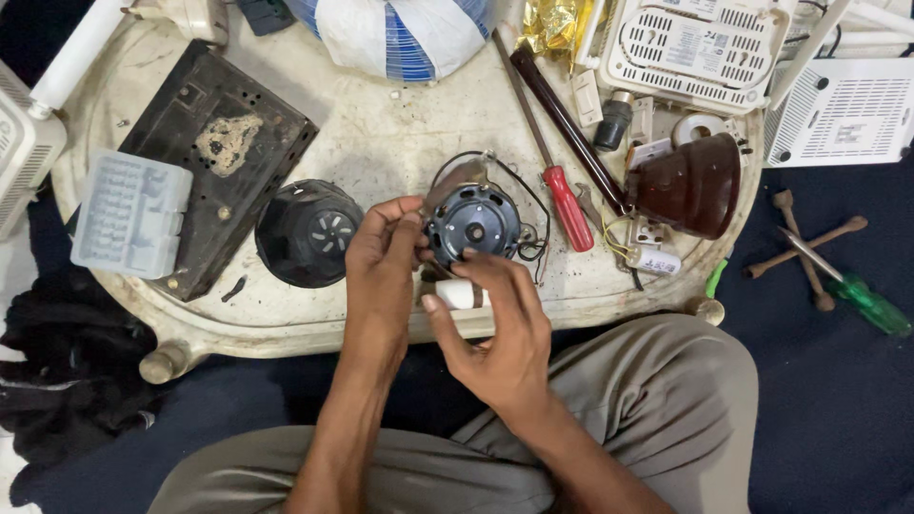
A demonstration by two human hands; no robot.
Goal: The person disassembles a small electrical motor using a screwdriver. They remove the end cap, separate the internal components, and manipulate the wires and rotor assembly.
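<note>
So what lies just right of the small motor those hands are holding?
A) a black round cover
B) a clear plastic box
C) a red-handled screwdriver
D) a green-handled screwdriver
C: the red-handled screwdriver lies right beside the motor, which both the left hand and the right hand hold.

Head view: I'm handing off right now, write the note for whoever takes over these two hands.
Left hand: fingers grip the left edge of the small round motor, holding it over the tray table.
Right hand: fingertips on the motor's lower edge, thumb against a white cylindrical part just below it.
Motor: bare, face up toward the camera, black wires looping at its right side.
Nearby: black vented cover lies apart to the left; red-handled screwdriver to the right, untouched.
Done: motor appears out of its cover.
Left: cannot tell from this view; the wires look attached.
</note>
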